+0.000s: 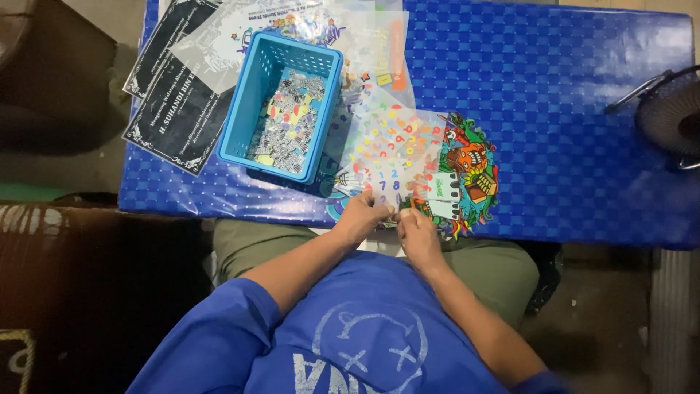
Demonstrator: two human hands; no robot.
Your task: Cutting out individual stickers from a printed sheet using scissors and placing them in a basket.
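We see both hands meet at the table's (583,109) near edge: the left hand (362,217) and right hand (417,228) pinch the near edge of a clear sticker sheet (394,149), its long axis running away from us. A blue basket (240,102) stands just left; open blue cloth lies right.
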